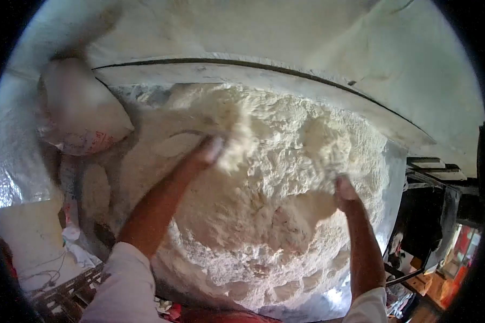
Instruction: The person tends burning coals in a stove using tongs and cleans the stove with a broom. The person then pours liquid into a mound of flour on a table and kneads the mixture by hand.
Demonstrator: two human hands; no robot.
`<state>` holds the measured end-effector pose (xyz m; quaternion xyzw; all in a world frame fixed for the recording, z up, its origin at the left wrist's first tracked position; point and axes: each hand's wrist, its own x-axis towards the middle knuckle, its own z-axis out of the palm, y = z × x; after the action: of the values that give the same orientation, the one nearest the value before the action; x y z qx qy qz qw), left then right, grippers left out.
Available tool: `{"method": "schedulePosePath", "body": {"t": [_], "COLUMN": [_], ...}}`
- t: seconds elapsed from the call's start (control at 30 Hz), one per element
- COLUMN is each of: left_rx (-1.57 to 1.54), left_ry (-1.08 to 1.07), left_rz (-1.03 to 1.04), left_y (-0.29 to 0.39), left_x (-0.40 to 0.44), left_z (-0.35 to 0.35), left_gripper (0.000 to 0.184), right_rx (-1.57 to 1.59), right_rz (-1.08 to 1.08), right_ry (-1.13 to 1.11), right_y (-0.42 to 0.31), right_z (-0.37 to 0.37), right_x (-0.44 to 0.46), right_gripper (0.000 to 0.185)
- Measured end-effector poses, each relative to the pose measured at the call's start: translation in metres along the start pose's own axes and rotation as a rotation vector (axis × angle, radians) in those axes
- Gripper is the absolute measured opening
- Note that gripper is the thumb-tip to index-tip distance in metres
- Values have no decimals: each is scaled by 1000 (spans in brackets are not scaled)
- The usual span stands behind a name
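Observation:
A broad heap of pale, floury, crumbly dough [285,161] spreads in front of me, smooth in places and lumpy in others. My left hand [214,148] is at the heap's upper middle, against a blurred pale clump [238,140]. Flour and motion blur hide its fingers. On the right side of the heap, my right hand [344,188] reaches into the pale mass. Its fingers are buried or smeared, so I cannot make out their shape.
At the upper left stands a whitish sack [81,107] with red print. Behind the heap runs a pale ledge [264,74] below a light wall. A metal surface [394,167] shows at the right edge, beside dark equipment [425,215]. Cloth or paper scraps [80,250] lie at lower left.

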<state>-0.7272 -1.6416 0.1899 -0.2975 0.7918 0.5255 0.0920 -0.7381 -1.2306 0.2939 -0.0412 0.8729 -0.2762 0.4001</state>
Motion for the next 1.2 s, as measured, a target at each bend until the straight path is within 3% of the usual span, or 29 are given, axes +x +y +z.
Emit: {"method": "schedulePosePath", "body": {"t": [0.07,0.17,0.23,0.27,0.3,0.37,0.4,0.43,0.47,0.5,0.53,0.63,0.77,0.9,1.07,1.2], "left_rx": [-139,-308,-214,-61,256,186,188,23,-12,57,144,254,179,-20,-224,-104], "left_ry": [-174,-518,-798,-940,-1048,-972,-972,-779,-520,-242,-67,99,6,-218,-575,-898], "left_rz": [-13,-47,-1,67,298,423,421,353,271,189,126,38,60,65,53,271], "left_y": [19,47,67,73,70,92,87,75,64,50,34,7,14,36,54,59], "left_x": [-31,-85,-115,-124,-124,-109,-82,-43,-11,13,35,73,79,36,-49,-116], "left_z": [26,27,6,-8,-19,-54,-73,-94,-110,-121,-126,-94,-1,60,60,7], "left_gripper": [41,40,39,38,34,29,29,32,32,32,32,33,35,36,39,41], "right_rx": [-276,91,563,384,207,103,2,422,409,365,394,654,485,210,-38,-82], "right_rz": [-145,-533,-750,-589,-427,-441,-434,-225,-206,33,21,-2,-59,-200,-517,-631], "right_ry": [-51,-208,-271,-223,-180,137,400,352,477,549,609,482,101,-201,-190,-105], "right_y": [1,42,52,3,-37,-49,-36,-9,25,22,68,104,58,-7,-46,-59], "right_z": [30,69,72,45,21,-6,-20,-34,-47,-59,-62,-63,-44,-25,21,33], "right_x": [13,4,-9,-44,-68,-72,-61,-45,-25,-18,11,56,84,75,11,-63], "right_gripper": [48,52,55,56,57,44,39,39,42,50,63,69,68,68,52,43]}}
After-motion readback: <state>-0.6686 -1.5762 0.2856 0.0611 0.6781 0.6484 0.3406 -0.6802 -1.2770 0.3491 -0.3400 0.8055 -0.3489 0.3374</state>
